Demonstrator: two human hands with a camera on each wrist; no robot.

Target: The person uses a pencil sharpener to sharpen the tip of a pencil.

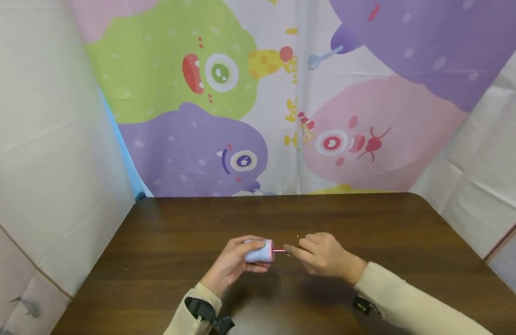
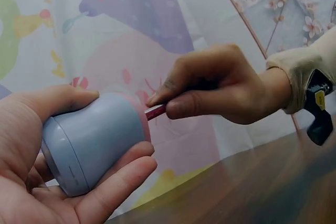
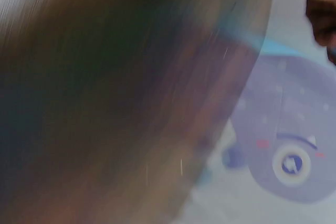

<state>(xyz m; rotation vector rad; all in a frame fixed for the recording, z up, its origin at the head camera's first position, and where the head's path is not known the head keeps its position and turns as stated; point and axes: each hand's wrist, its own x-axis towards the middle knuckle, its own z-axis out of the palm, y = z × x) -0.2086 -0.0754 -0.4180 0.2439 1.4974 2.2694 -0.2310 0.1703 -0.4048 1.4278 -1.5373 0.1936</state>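
Visibly, left hand [image 1: 234,261] tight round pink-rimmed blue device [image 1: 258,254]; right hand [image 1: 325,255] in pinch on red stick [image 1: 279,251]

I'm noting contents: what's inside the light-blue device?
A thin dark-pink stick, pinched by the right hand, runs into the pink end of the light-blue device. The body covers the stick's inner end and anything else inside.
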